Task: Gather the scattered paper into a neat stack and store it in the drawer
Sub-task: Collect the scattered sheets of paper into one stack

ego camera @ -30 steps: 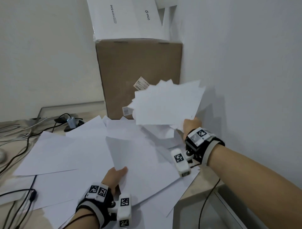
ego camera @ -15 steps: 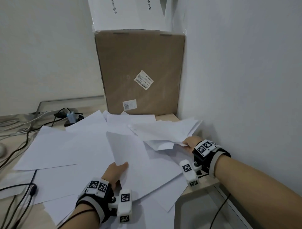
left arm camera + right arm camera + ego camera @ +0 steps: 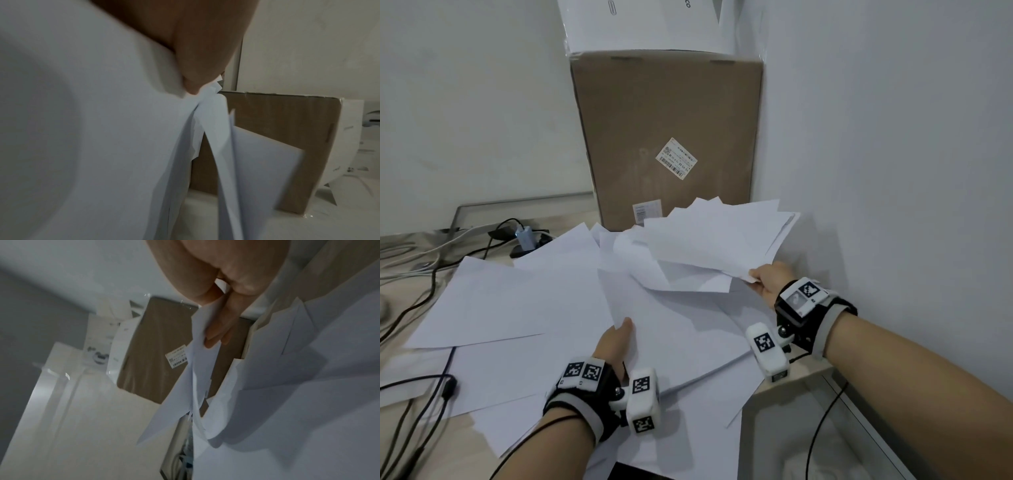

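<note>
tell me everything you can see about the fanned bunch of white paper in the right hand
The fanned bunch of plain white paper sheets is a loose, uneven sheaf, its corners splayed out of line. The right hand pinches it at its near right corner, thumb on top. It tilts up just over the scattered white sheets on the desk, far corners pointing at the brown cardboard box. The sheets look blank.

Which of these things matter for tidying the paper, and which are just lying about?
Part of the job:
- fanned sheets held by the right hand
- loose sheet held by the left hand
- scattered sheets

Just lying about:
- cardboard box
- white box
- cables
</note>
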A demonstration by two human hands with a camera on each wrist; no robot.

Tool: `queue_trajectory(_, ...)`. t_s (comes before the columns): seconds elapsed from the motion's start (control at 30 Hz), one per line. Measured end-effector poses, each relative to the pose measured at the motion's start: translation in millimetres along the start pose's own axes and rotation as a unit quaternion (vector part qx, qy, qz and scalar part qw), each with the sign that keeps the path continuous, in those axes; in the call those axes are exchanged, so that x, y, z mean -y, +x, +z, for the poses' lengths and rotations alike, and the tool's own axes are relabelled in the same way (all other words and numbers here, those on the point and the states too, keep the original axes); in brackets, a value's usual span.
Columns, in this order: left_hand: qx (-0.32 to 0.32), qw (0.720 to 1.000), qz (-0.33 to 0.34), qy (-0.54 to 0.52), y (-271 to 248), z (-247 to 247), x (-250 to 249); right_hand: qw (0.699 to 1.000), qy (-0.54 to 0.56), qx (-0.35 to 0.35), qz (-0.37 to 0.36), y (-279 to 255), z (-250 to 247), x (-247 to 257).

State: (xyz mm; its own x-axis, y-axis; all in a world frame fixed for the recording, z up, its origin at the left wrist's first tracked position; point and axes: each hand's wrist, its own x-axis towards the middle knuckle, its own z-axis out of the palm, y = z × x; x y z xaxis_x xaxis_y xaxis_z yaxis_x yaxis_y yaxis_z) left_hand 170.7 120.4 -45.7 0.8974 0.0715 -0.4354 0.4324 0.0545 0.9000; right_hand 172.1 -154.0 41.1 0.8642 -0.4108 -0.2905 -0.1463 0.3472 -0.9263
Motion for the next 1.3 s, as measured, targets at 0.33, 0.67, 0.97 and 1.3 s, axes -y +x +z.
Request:
queue_trajectory(0.33, 0.04, 0.998, -0.016, -0.043, -8, 2, -2, 0.996, -0.082, 0.005, 0.043, -20, -12, -27)
queue_trajectory(0.67, -0.02, 0.998, 0.0, 0.06, -9, -1, -1, 0.999, 0.039, 0.001, -0.025, -31, -11, -2)
queue_trajectory(0.97, 0.013, 0.998, -0.036, -0.04, -9, 2, 3, 0.979, -0.205, 0.003, 0.014, -45, -29, -40)
queue_trajectory(1.3, -0.031, 0.985, 0.02, 0.17, 0, -5, 0, 0.947, -0.309, 0.029, 0.082, -54, -55, -38)
